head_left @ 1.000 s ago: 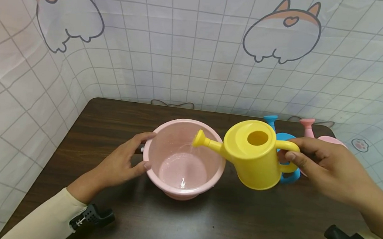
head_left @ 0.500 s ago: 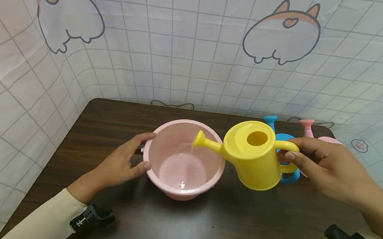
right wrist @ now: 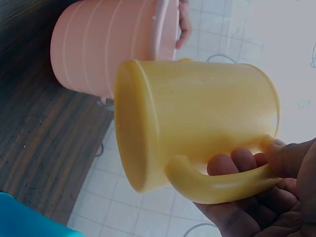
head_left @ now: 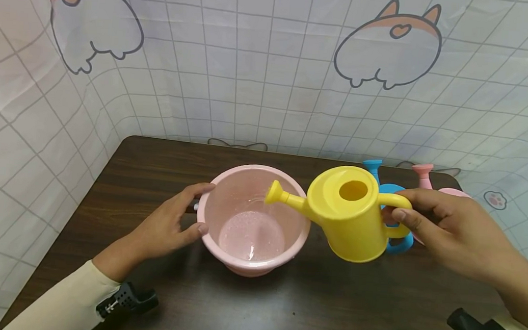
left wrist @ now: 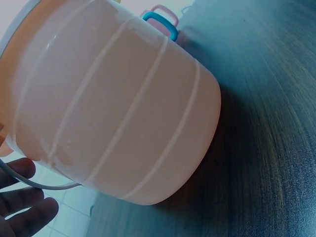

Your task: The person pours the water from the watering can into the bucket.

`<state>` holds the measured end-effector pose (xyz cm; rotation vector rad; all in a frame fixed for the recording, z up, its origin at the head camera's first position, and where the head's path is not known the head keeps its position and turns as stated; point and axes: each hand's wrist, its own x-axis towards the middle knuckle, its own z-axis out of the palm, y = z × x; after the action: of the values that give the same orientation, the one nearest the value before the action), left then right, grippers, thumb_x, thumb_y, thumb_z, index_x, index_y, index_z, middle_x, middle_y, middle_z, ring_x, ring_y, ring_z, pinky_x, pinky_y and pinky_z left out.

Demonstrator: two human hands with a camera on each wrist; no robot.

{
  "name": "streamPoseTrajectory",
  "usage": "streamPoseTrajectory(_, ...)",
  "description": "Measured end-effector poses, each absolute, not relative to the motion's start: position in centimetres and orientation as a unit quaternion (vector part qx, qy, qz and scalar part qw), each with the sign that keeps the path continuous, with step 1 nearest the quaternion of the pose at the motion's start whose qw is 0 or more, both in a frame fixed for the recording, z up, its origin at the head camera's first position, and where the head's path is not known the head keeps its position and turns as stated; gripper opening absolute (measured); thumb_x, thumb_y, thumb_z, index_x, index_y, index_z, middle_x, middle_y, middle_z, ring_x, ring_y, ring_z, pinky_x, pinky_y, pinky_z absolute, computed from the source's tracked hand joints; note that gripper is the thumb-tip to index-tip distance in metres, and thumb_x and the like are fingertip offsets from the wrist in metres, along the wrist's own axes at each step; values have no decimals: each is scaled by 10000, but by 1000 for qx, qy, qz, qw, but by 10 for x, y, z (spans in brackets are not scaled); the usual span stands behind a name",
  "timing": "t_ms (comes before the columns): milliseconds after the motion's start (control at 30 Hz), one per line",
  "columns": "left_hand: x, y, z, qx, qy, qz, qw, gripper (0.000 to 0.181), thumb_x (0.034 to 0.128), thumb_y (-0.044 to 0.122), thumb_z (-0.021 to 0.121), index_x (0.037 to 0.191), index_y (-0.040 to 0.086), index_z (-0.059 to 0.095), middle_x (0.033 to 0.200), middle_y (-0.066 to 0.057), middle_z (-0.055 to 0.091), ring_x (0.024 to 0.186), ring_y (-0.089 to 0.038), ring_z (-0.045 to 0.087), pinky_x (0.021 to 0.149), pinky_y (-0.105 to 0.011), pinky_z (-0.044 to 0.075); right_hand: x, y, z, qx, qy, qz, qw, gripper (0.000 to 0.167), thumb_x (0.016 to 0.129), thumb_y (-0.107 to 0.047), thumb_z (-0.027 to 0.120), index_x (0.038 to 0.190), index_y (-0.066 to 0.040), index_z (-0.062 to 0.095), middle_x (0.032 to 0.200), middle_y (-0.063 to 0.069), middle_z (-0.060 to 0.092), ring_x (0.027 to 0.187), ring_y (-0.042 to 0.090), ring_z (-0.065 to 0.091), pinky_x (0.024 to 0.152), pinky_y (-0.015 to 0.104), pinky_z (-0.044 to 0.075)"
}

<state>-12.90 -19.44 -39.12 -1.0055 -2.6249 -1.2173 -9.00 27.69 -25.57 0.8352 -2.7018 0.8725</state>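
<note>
A pink bucket (head_left: 249, 269) stands upright on the dark wooden table. My left hand (head_left: 168, 225) holds its left rim, thumb and index finger on the edge. In the left wrist view, other fingers (left wrist: 32, 217) lie loosely by the bucket's thin handle (left wrist: 42, 186). My right hand (head_left: 452, 229) grips the handle of a yellow watering can (head_left: 354, 222), held up right of the bucket. Its spout (head_left: 285, 196) reaches over the bucket's opening, tilted slightly down. The bucket's bottom looks wet and speckled; a stream from the spout is hard to make out.
Behind the yellow can and right hand, a blue watering can (head_left: 372, 166) and a pink watering can (head_left: 423, 175) stand at the table's back right, partly hidden. A grid-patterned curtain (head_left: 251, 82) hangs behind the dark table (head_left: 235, 316).
Both hands, the bucket and the yellow watering can stay almost still. A faint trickle below the spout in the earlier frames is less distinct now.
</note>
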Motion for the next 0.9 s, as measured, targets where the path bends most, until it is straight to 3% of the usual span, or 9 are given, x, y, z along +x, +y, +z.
streamPoseTrajectory(900, -130, -195, -393, -331, -854, -399, 41, 698, 966, 365, 664, 1558, 209, 330, 1442, -75, 524, 1172, -228, 623, 926, -500, 555, -91, 277, -254, 292, -907, 288, 94, 275, 913, 31, 734, 1125, -143, 739, 923, -150, 743, 716, 50, 621, 508, 173, 489)
